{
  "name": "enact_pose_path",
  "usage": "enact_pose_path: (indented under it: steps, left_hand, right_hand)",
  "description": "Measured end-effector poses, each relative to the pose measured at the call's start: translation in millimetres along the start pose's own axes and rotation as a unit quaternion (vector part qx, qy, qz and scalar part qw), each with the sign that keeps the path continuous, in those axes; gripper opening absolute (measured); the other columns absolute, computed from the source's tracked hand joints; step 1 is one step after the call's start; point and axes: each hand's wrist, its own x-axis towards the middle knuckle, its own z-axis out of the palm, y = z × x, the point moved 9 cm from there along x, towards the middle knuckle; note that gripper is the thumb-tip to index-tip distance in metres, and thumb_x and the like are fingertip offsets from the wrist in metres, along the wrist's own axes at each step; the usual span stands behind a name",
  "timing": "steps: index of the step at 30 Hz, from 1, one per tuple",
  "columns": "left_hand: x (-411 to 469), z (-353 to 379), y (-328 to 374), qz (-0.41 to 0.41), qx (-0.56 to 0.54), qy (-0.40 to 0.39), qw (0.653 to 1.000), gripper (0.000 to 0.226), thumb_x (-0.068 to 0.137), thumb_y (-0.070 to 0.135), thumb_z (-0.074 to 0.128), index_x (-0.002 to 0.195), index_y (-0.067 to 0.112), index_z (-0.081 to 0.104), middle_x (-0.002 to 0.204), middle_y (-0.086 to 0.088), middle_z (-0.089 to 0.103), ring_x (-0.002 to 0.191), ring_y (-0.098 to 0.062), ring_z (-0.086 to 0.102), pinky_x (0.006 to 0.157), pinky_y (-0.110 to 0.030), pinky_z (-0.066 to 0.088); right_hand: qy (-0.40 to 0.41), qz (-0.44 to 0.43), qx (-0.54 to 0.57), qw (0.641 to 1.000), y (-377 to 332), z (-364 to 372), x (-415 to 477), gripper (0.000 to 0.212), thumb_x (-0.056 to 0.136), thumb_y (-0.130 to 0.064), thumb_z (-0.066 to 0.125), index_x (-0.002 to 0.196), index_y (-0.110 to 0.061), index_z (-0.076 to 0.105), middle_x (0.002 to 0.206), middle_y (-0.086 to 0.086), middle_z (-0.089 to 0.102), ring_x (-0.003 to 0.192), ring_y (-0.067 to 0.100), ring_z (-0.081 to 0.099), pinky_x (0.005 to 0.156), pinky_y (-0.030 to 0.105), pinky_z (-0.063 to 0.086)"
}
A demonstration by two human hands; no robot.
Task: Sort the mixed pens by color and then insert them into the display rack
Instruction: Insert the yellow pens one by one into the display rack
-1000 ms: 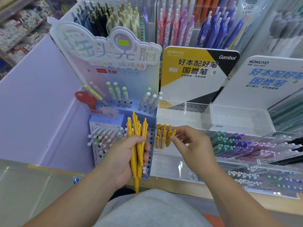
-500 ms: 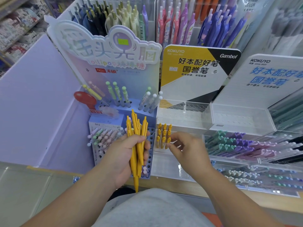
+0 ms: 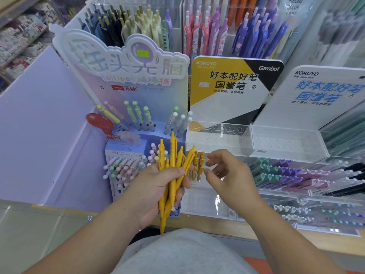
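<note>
My left hand (image 3: 156, 186) grips a bunch of several yellow pens (image 3: 172, 155), tips pointing down and clip ends fanned upward. Just right of it, my right hand (image 3: 229, 175) hovers with loosely curled fingers and holds nothing, close to the bunch's rightmost pen. Between the hands, several yellow pens (image 3: 198, 165) stand inserted in the clear acrylic display rack (image 3: 219, 135), at its lower left. To the right, green pens (image 3: 262, 169) and purple pens (image 3: 290, 171) lie in rows in the rack's lower tier.
A pastel lollipop-pen stand (image 3: 126, 167) with a tall sign sits at the left, behind my left hand. Yellow and white Kokuyo sign boards (image 3: 233, 82) rise behind the rack. More pens fill the back shelves (image 3: 197, 26). A wooden counter edge (image 3: 256, 230) runs below.
My right hand has pulled back from the inserted yellow pens, empty, and come toward the bunch. My left hand has shifted right, its pens fanning out more.
</note>
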Motion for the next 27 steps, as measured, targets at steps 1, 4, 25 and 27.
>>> enact_pose_path:
  steps: [1, 4, 25, 27]
  left_hand:
    - [0, 3, 0, 0.0, 0.003, -0.01, 1.0, 0.023, 0.096, 0.009, 0.052, 0.1, 0.006, 0.075, 0.069, -0.013, 0.064, 0.046, -0.018, 0.047, 0.044, -0.027, 0.041]
    - [-1, 14, 0, 0.002, 0.019, -0.042, 0.999, 0.027, 0.095, 0.01, 0.054, 0.086, 0.013, 0.079, 0.07, -0.014, 0.064, 0.045, -0.018, 0.046, 0.046, -0.028, 0.039]
    - [10, -3, -17, -0.051, -0.035, 0.016, 0.998, 0.023, 0.088, 0.02, 0.063, 0.106, 0.007, 0.068, 0.064, -0.007, 0.055, 0.044, -0.014, 0.044, 0.042, -0.023, 0.036]
    - [10, -4, -17, -0.052, -0.042, 0.012, 0.998, 0.032, 0.079, 0.024, 0.067, 0.107, 0.007, 0.066, 0.061, -0.004, 0.047, 0.043, -0.013, 0.041, 0.043, -0.022, 0.034]
  right_hand:
    - [0.0, 0.025, 0.074, 0.997, -3, -3, 0, 0.024, 0.087, -0.01, 0.073, 0.102, -0.026, 0.063, 0.089, -0.011, 0.069, 0.069, 0.014, 0.064, 0.065, 0.027, 0.054]
    - [-0.048, 0.088, 0.291, 0.951, -15, -2, -2, 0.017, 0.09, -0.011, 0.07, 0.107, -0.012, 0.069, 0.089, 0.007, 0.073, 0.07, 0.022, 0.065, 0.065, 0.029, 0.052]
    - [0.125, 0.021, 0.269, 0.955, -12, -82, 14, 0.01, 0.091, -0.008, 0.067, 0.097, -0.014, 0.07, 0.078, 0.001, 0.071, 0.066, 0.016, 0.065, 0.061, 0.022, 0.051]
    - [0.135, 0.018, 0.206, 0.969, -7, -77, 15, 0.01, 0.091, -0.008, 0.068, 0.097, -0.016, 0.07, 0.083, 0.002, 0.071, 0.068, 0.019, 0.067, 0.065, 0.027, 0.054]
